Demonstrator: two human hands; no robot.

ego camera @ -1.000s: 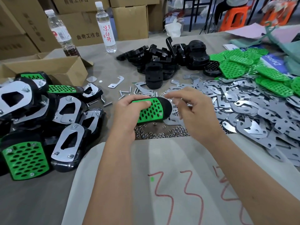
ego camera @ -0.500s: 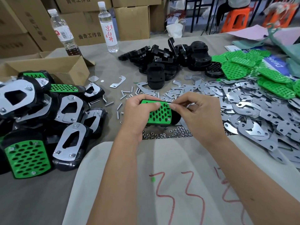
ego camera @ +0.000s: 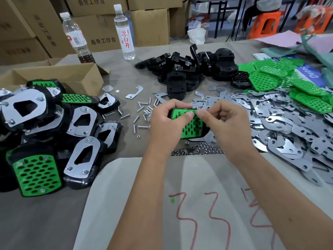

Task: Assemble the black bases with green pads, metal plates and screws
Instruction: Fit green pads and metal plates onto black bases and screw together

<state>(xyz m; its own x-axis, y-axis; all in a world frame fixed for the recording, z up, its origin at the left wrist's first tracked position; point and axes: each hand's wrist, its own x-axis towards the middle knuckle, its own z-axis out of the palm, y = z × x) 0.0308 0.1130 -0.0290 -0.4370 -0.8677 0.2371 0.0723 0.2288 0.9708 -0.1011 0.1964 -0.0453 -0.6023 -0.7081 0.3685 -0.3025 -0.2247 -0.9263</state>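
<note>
Left hand (ego camera: 166, 123) is gripping the padded base (ego camera: 191, 126) steady so right hand (ego camera: 227, 127) fingers, pinched together, are probably seating a screw.

Two bare forearms, no sleeves, watch or rings; left hand (ego camera: 166, 121) and right hand (ego camera: 227, 123) ungloved.

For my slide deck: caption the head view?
Left hand grips a green-padded black plastic base; right hand pinches at its top edge.

Two water bottles (ego camera: 124, 31) are counted behind the open cardboard box (ego camera: 59, 76); two hands (ego camera: 167, 121) are seen; one pad-fitted base (ego camera: 191, 123) is held.
</note>
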